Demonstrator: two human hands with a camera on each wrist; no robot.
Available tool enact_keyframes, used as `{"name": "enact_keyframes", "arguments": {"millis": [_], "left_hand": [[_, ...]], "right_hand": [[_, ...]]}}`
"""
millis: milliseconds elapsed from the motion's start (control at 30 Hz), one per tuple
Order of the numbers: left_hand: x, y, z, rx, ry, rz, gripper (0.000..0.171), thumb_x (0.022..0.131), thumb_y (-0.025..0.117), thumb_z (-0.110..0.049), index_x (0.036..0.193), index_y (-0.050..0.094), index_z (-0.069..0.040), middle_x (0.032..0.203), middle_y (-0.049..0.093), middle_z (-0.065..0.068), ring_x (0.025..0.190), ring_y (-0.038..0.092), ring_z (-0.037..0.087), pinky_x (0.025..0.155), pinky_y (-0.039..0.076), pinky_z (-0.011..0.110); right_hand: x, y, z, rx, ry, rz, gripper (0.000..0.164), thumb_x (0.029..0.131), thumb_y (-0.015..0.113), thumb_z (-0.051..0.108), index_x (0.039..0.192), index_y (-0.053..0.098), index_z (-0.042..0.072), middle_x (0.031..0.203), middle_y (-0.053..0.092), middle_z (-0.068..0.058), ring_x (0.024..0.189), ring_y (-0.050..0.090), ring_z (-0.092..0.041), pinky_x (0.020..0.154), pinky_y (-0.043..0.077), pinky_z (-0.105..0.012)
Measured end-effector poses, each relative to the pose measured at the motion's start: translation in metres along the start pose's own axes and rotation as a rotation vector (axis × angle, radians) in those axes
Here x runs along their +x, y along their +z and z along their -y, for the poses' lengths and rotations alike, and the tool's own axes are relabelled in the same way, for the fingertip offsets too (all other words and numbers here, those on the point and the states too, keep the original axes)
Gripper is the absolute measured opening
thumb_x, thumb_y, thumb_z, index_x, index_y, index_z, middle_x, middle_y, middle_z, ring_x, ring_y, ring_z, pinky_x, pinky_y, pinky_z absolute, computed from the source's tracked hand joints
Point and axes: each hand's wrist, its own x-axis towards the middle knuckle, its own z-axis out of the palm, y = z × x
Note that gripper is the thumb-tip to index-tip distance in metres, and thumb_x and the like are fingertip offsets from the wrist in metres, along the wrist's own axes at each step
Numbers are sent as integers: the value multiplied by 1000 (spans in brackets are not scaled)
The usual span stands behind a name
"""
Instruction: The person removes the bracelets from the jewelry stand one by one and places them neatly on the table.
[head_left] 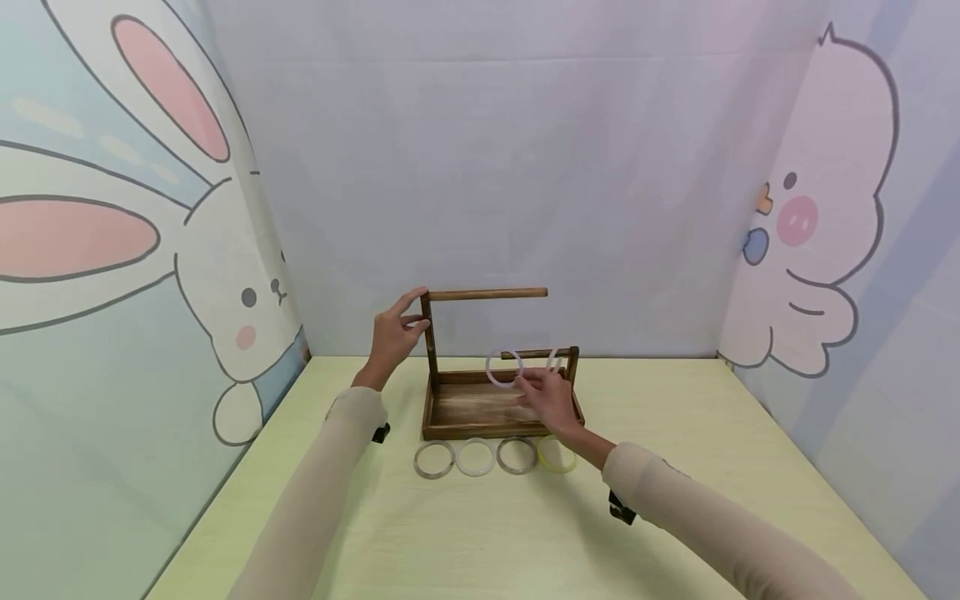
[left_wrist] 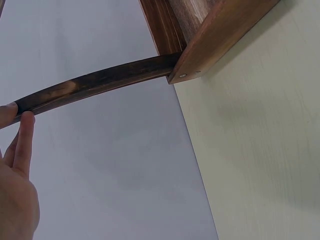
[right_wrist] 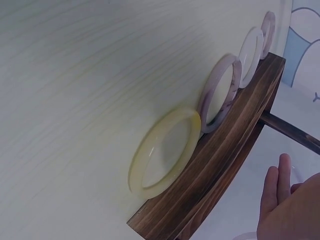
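Note:
A dark wooden rack has a tray base, a tall post with a long bar on the left and a lower bar on the right. My left hand holds the tall post near its top, fingers on both sides of it. Between the fingertips of my right hand is a pale bangle, upright at the free end of the lower bar. Farther along that bar hang pale bangles, partly behind the hand.
Along the tray's front edge several bangles lie in a row on the table: a greyish bangle, a white bangle, a mottled bangle and a yellow bangle. A pale curtain stands behind the rack.

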Motion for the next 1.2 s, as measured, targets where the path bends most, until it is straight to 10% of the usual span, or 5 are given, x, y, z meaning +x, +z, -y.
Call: {"name": "enact_keyframes", "arguments": {"millis": [533,667,867,1067,1200], "left_hand": [[0,0,-1,-6,7,-3,67,91,74,10,149,59,-21,155,52,12,104,75,37,80,65,45],[0,0,1,-10,2,-4,67,91,74,11,149,59,-20,155,51,17,104,75,37,81,65,44],[1,0,1,-12,0,-2,67,91,74,11,149,59,-20,155,51,16,104,75,37,81,65,43],[0,0,0,-18,1,-2,68,91,73,12,149,59,-20,155,51,15,104,75,37,81,65,45],[0,0,-1,-17,6,-5,67,91,73,11,149,59,-20,155,51,14,104,75,37,80,65,44]], "right_hand": [[-7,6,0,-17,15,36,24,102,65,3,124,72,-2,100,77,-21,78,75,-46,72,63,-56],[-11,7,2,-41,22,72,27,102,65,6,128,71,0,100,78,-19,75,77,-40,57,64,-41],[-15,9,-1,-92,23,108,27,102,65,8,127,72,3,96,80,-12,70,78,-27,37,24,-19],[-21,11,0,-79,10,153,29,102,64,6,130,69,0,96,79,-16,68,78,-23,57,62,-27],[-26,13,-3,-23,14,194,30,101,64,2,130,68,-4,99,77,-23,68,77,-33,66,66,-47]]}}
